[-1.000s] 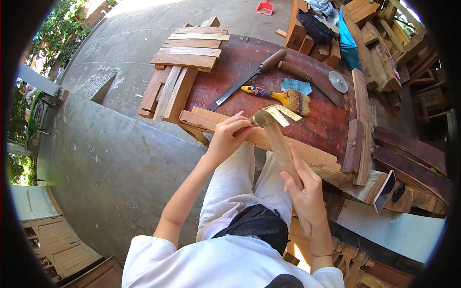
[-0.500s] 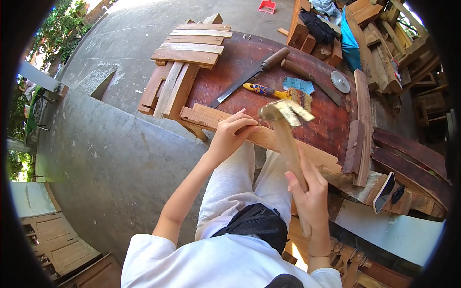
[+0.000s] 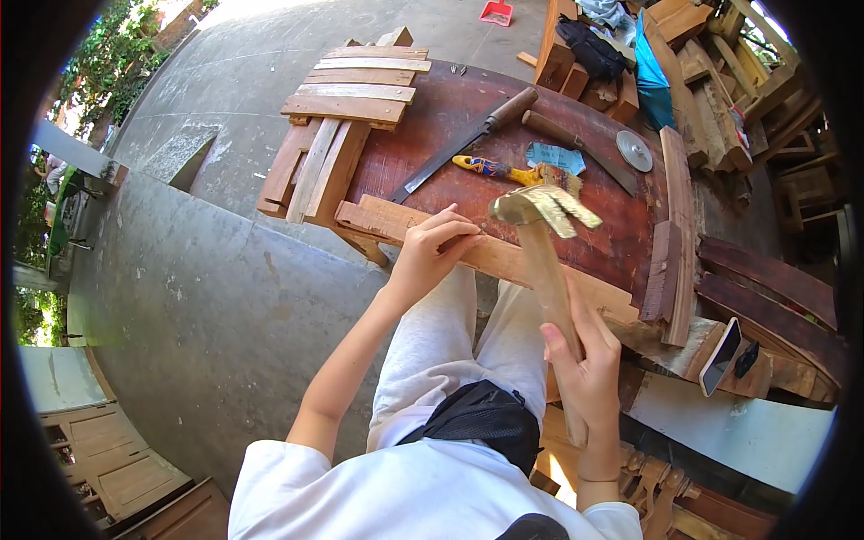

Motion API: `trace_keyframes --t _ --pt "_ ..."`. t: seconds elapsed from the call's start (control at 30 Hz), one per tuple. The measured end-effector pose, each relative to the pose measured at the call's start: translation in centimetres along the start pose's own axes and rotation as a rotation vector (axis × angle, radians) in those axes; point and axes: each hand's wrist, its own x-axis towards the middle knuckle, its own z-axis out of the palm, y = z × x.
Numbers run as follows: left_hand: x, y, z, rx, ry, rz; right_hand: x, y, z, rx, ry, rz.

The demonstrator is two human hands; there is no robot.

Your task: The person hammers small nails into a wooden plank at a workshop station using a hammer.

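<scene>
A hammer (image 3: pixel 546 261) with a wooden handle and a brassy claw head is in my right hand (image 3: pixel 589 369), its fingers wrapped round the handle. Its head hangs over the long wooden board (image 3: pixel 504 261), just right of my left fingertips. My left hand (image 3: pixel 436 252) rests on that board, thumb and fingers pinched together at its upper face. Between those fingertips is what looks like a small nail, mostly hidden. The board lies across the near edge of the red-brown tabletop (image 3: pixel 432 117), above my knees.
On the tabletop lie a handsaw (image 3: pixel 450 157), a paintbrush (image 3: pixel 504 169), a second wooden-handled blade (image 3: pixel 585 148), a metal disc (image 3: pixel 634 151) and blue paper (image 3: pixel 556 157). A slatted wooden piece (image 3: pixel 355 85) stands at left. A phone (image 3: pixel 720 357) leans at right, near stacked timber (image 3: pixel 711 108).
The hammer head has shifted slightly to the right, and my right hand has tilted with it. My left hand stays pinched at the same place on the board.
</scene>
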Motion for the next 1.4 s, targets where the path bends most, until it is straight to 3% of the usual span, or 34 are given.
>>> trace_keyframes --t 0.23,0.47,0.67,0.83,0.87,0.93,1.07,1.17,1.23,1.33,1.4 --pt "0.6 0.6 -0.5 -0.061 -0.081 -0.037 -1.5 3.1 0.5 0.209 0.099 0.101" --pt "0.3 0.3 -0.3 -0.052 -0.062 -0.090 -4.0 6.9 2.5 0.192 0.126 0.133" --pt "0.8 1.3 -0.3 -0.100 -0.047 -0.287 -5.5 8.5 3.3 0.282 0.182 0.108" --pt "0.6 0.0 -0.8 0.033 -0.161 0.092 -5.7 8.0 3.2 0.241 0.143 0.101" --pt "0.7 0.3 -0.8 0.032 -0.163 0.091 -5.8 8.1 3.3 0.242 0.144 0.103" --pt "0.8 1.1 -0.5 -0.017 -0.062 -0.207 -5.9 8.6 3.6 0.242 0.128 0.103" --pt "0.3 0.7 -0.1 0.028 -0.031 -0.124 -6.0 9.5 4.1 0.166 0.132 0.042" --pt "0.1 -0.1 -0.4 0.026 -0.119 0.036 -6.1 9.3 4.2 0.208 0.119 0.076" --pt "0.2 -0.1 -0.1 -0.191 0.089 -0.225 -5.9 8.8 4.0 0.265 0.096 0.128" --pt "0.4 -0.1 -0.2 -0.465 0.132 -0.349 -5.8 9.1 4.2 0.218 0.119 0.069" --pt "0.4 0.3 0.0 -0.424 0.107 -0.347 -5.8 9.1 4.2 0.224 0.121 0.071"
